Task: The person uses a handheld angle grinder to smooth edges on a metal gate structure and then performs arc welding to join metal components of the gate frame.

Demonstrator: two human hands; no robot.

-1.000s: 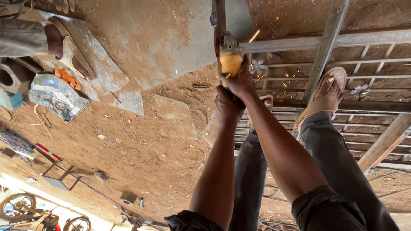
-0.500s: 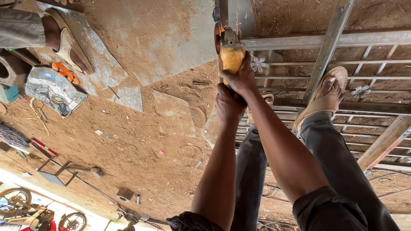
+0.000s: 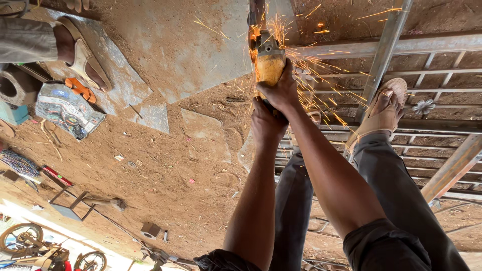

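Two hands, left (image 3: 267, 123) and right (image 3: 283, 90), each grip clenched around yellow angle grinder (image 3: 269, 62), long axis away from body toward metal frame (image 3: 351, 49).

Bare dirt ground (image 3: 165, 165). Another person's sandalled foot (image 3: 80, 55) on grey slab (image 3: 125, 85). Crumpled printed bag (image 3: 68, 108) nearby. Small metal stool (image 3: 70, 203); bicycle wheels (image 3: 22, 238) at sunlit edge.

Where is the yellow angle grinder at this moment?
In the head view, the yellow angle grinder sits top centre, gripped by the right hand with the left hand just behind it, throwing sparks where it meets the metal frame.
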